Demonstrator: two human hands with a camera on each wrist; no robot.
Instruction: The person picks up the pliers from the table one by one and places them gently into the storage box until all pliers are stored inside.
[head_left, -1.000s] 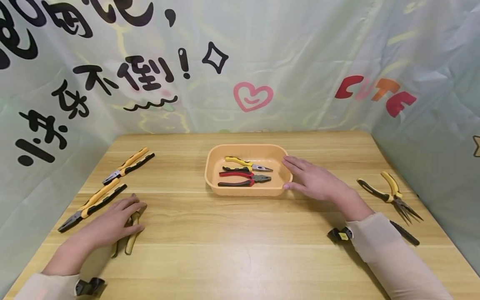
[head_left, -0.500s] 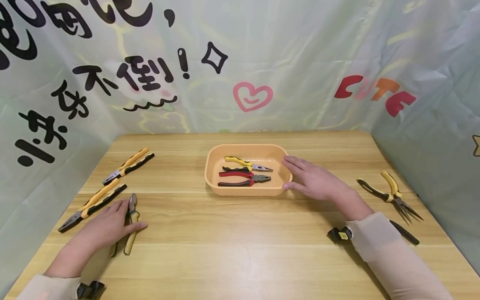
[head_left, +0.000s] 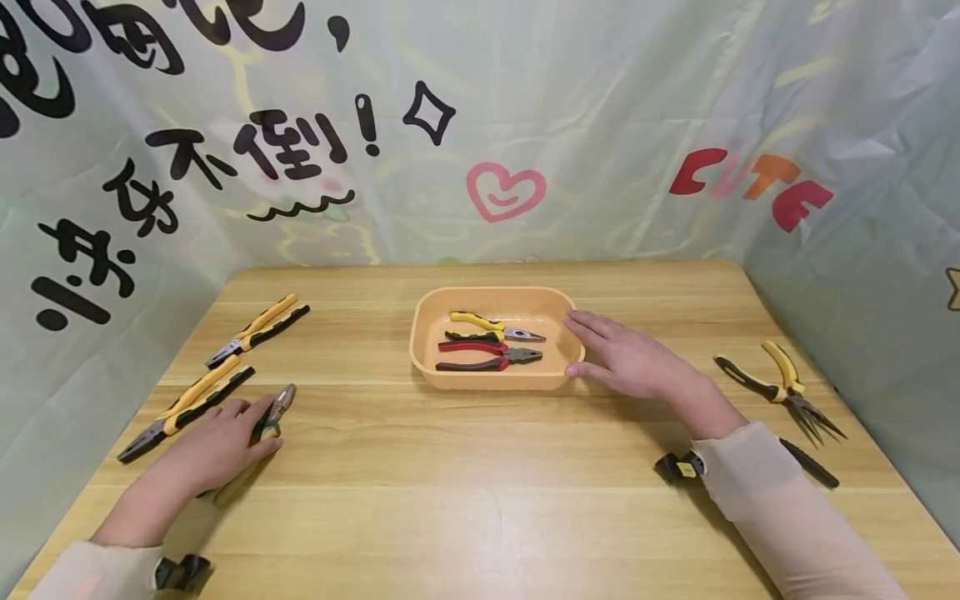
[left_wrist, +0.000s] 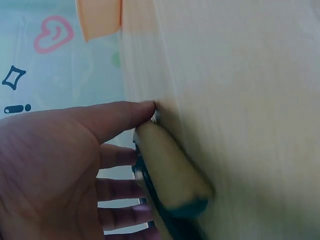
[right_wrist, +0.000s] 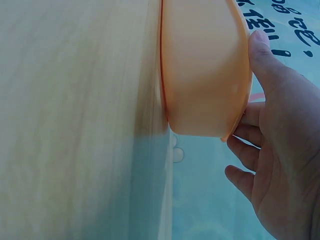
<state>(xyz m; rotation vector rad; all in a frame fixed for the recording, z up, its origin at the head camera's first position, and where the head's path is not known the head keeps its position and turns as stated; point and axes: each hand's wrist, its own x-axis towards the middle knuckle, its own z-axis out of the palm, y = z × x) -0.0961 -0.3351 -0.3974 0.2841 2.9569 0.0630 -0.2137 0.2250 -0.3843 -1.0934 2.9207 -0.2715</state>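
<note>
Holding steel-headed pliers (head_left: 281,404), tan handles (left_wrist: 170,165), green trim (left_wrist: 188,208)

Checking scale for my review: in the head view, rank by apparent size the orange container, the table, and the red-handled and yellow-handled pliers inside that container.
1. table
2. orange container
3. red-handled pliers and yellow-handled pliers: too alike to rank

Wood-grain table (head_left: 465,475), peach basin (head_left: 495,382), pliers (head_left: 172,421) near both side edges
</note>
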